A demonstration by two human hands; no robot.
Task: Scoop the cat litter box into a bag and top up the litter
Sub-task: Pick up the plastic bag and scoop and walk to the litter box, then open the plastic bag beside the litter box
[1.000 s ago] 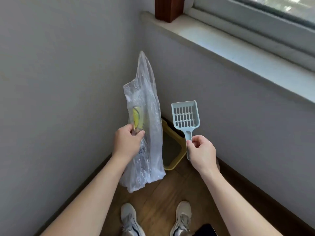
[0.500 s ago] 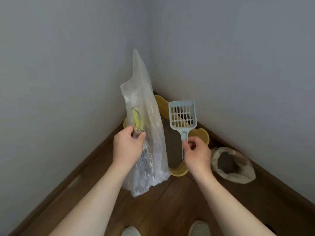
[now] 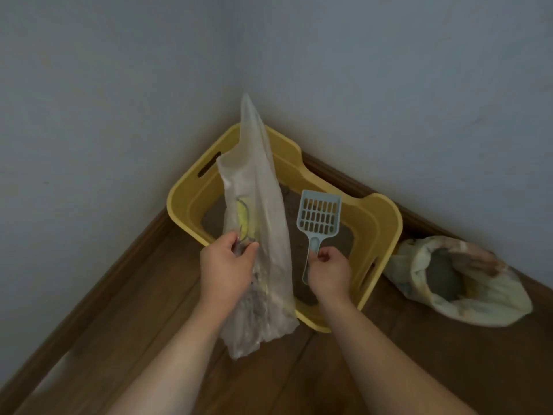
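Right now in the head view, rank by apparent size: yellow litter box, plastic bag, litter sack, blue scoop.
1. Yellow litter box
2. Plastic bag, though held nearer the camera, so inflated
3. Litter sack
4. Blue scoop

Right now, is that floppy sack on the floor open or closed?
Open. The sack lies tipped beside the yellow litter box, its top rolled back, and grey litter shows inside its mouth.

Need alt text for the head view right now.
Left hand holds a clear plastic bag and right hand a blue litter scoop above a yellow litter box in a corner; an open litter sack lies beside it.
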